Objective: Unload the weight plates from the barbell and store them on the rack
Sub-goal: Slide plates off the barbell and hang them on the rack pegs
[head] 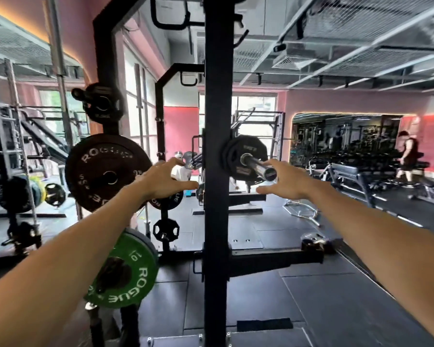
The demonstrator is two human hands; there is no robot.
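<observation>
A chrome barbell sleeve (258, 165) points toward me just right of the black rack upright (217, 221). A black grip plate (243, 149) sits on the sleeve against the upright. My right hand (285, 180) is open, fingers spread, just right of and below the sleeve's end, not touching the plate. My left hand (164, 180) is open on the left side of the upright, empty. On the rack's pegs hang a large black Rogue plate (103, 169), a green 10 Rogue plate (129, 274) and a small black plate (103, 103).
A second rack (161, 121) stands behind with small black plates (166, 230) on its pegs. The rack's foot (273, 259) runs across the rubber floor to the right. Benches (348, 174) and a person (409, 156) are at the far right. More stored plates (23, 194) are at far left.
</observation>
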